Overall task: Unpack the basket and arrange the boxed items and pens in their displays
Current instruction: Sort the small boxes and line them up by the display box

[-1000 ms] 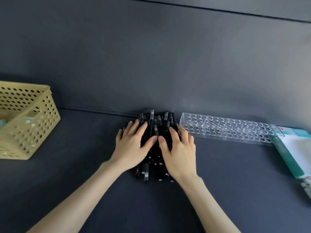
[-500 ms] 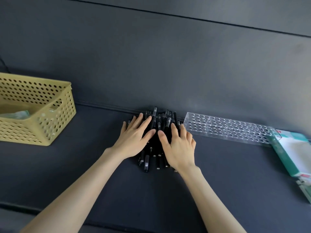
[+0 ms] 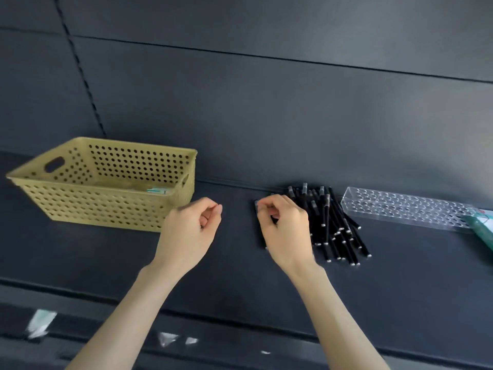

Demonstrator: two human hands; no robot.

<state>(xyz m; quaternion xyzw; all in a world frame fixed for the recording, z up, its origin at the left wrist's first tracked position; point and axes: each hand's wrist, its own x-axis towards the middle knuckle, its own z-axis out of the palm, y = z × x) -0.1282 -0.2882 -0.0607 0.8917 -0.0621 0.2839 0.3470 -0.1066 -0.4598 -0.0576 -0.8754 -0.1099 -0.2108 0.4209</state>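
The basket (image 3: pixel 106 188) stands at the far left of the bench (image 3: pixel 400 289), upright, against the dark back wall. Something pale and teal, probably a boxed item (image 3: pixel 157 190), lies on its floor near the right end, so by my judgement unpacking is not finished.

The left hand (image 3: pixel 190 231) hovers just right of the basket, above bare bench. Its fingers (image 3: pixel 213 209) are curled loosely inward, thumb close to forefinger, with nothing visible between them. It appears empty.

The right hand (image 3: pixel 284 228) sits over the left edge of the pile of pens (image 3: pixel 333 225). Its fingers are curled down as if pinching. A dark pen end shows at the fingertips, but whether it is actually held cannot be told from this view.

The pens are black, lying loose and crossed over one another, heaped rather than aligned. The clear pen holder (image 3: pixel 405 209) lies just right of the pile, its rows of holes all empty. A green-and-white box (image 3: pixel 482 228) overlaps the holder's right end at the frame edge.

Risks, as judged:
- Pulling one pen from a crossed heap may drag neighbours, which could roll toward the front edge of the bench.
- The holder is light and clear. A pen pushed in at an angle could tip or slide it.
- The box resting against the holder may shift if the holder moves.
- A left hand reaching back to the basket could nudge it.
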